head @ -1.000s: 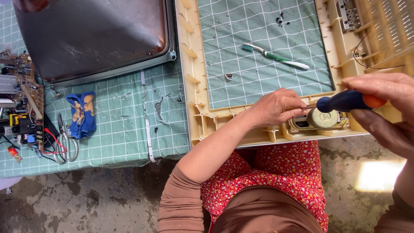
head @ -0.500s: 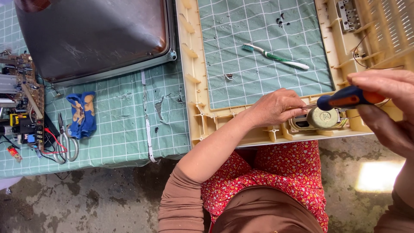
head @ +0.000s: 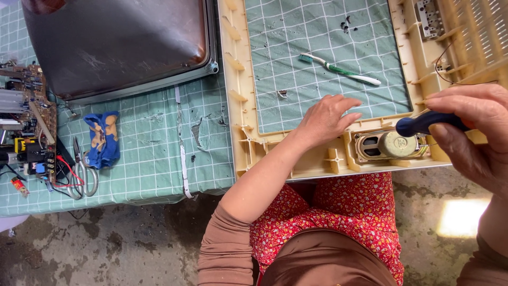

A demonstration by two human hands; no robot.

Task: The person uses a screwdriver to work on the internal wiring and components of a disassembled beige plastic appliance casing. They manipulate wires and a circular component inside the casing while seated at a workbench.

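- Right hand [head: 473, 132] closed around the dark blue handle of a screwdriver [head: 423, 124], held over the lower right corner of the beige plastic frame [head: 233, 79]; tip hidden behind the handle and fingers, can't tell what it touches.
- Left hand [head: 325, 119] lies flat on the frame's bottom rail, fingers loosely spread and pointing right, gripping nothing, just pressing down on the plastic.
- Oval speaker [head: 389, 145] with round metal magnet sits in the frame's lower rail, between the two hands, just below the screwdriver handle.
- Frame lies on a green grid cutting mat [head: 148, 153]; mat also shows through the frame's big opening.
- Toothbrush [head: 341, 69], green and white, lies on the mat inside the opening, above the left hand, apart from it.
- Small metal bracket [head: 429, 18] and thin dark wires at the frame's upper right.
- Grey picture tube [head: 116, 45] lies face down, just left of the frame at top.
- Blue and yellow rag [head: 103, 139] on the mat, well left of the hands.
- Scissors [head: 82, 172] beside the rag, next to a circuit board [head: 26, 122] with wires at the left edge.
- Person wears red floral fabric and brown sleeves; concrete floor below.
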